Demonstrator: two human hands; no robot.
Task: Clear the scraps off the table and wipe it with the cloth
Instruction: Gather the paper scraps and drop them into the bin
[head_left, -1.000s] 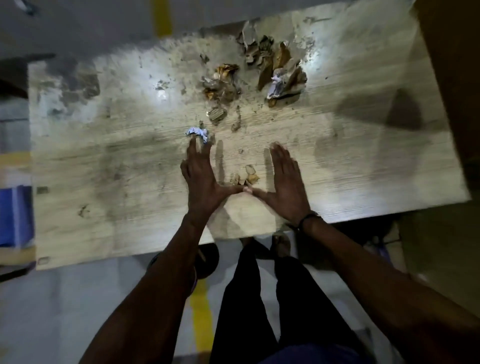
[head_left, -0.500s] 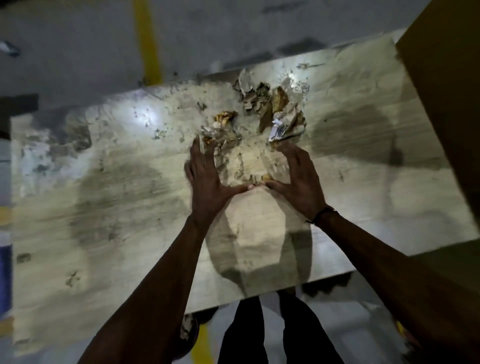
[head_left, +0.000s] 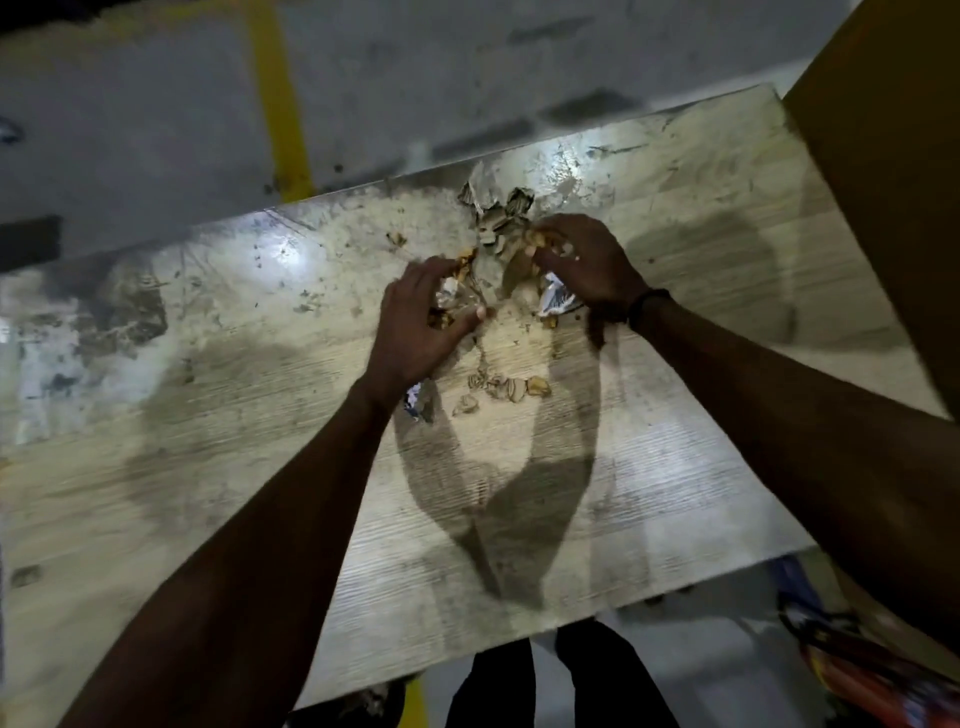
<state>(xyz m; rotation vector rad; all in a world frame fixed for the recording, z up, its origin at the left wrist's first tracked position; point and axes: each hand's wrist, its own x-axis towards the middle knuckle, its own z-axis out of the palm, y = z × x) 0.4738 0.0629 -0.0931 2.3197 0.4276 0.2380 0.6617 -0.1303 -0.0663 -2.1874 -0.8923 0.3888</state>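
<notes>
Two bare hands work the far middle of the pale wood-grain bench (head_left: 218, 467), one on each side of a heap of torn brown and white paper scraps (head_left: 493, 223). The left hand (head_left: 415, 322) has its fingers (head_left: 441, 270) curled inward, thumb closing toward them, gathering crumpled bits against the palm. The right hand (head_left: 587, 260), with a dark band at its wrist, arches over the other side of the heap, fingers bent down onto the scraps and a white-and-blue printed wrapper (head_left: 556, 301) tucked under its palm. Facing each other like this, the hands seem placed to squeeze the loose litter into one clump that can be lifted off together.

Several small tan crumbs (head_left: 509, 387) lie nearer the person, apart from both hands, and another white-and-blue shred (head_left: 415, 402) peeks out beside the left wrist; these would likely need a second pass. No cloth shows anywhere, so wiping looks some way off.

Dark smears, specks and grey stains mark the bench top, with bright glare patches toward the far edge. Beyond it runs a grey floor with a yellow painted line (head_left: 280, 104). A brown panel (head_left: 883, 156) rises at the right, and the person's dark trouser legs (head_left: 571, 680) stand below the near edge.
</notes>
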